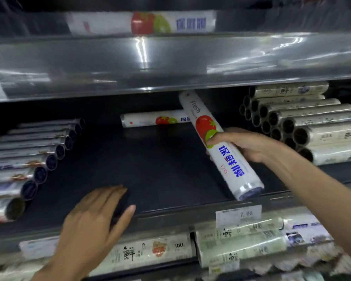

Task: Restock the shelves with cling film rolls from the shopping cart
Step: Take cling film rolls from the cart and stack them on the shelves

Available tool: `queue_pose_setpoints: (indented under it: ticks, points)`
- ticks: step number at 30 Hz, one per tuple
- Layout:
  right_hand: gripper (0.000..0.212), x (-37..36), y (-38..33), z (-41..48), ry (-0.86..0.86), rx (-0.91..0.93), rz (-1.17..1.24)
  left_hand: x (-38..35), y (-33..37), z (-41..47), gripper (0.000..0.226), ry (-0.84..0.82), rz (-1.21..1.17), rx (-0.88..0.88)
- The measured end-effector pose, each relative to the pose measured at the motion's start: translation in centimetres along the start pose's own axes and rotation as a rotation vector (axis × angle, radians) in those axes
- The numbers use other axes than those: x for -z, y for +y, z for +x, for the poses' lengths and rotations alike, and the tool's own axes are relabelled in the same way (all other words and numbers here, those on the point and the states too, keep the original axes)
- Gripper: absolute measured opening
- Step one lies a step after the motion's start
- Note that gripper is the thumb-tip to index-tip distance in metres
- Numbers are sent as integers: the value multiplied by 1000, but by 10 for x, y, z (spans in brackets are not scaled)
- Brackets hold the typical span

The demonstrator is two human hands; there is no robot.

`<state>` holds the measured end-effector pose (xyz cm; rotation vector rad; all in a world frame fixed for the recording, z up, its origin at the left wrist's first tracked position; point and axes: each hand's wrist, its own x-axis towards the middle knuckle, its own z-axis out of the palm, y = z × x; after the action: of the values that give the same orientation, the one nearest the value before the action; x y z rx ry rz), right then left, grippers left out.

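My right hand [245, 146] grips a white cling film roll [229, 159] with a tomato picture and blue characters. The roll points diagonally into the dark middle shelf [150, 175], far end tucked under the shelf above. A second matching roll [150, 121] lies crosswise at the back of that shelf. My left hand [93, 222] hovers with fingers spread over the shelf's front edge, holding nothing. The shopping cart is out of view.
A row of rolls with dark ends [34, 157] fills the shelf's left side. Stacked pale rolls [304, 122] fill the right. The upper shelf carries another tomato roll [142, 23]. Below, more rolls [239, 242] lie behind a price tag [238, 214].
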<state>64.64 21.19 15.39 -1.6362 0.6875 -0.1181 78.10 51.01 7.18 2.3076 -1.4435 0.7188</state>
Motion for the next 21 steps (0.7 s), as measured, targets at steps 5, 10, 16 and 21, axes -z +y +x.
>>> queue_pose_setpoints:
  ticks: [5,10,16,21]
  points:
    - [60,5,-19,49,-106,30,-503,-37,-19,-16,60,249,200,-119]
    - [57,0,-33,86,-179,130,-836,-48,-22,-16,49,393,218,-183]
    - [52,-8,-41,129,-143,274,-947,-53,-24,-16,48,420,239,-199]
    - [55,-5,-32,142,14,397,-900,-52,-25,-17,51,407,263,-195]
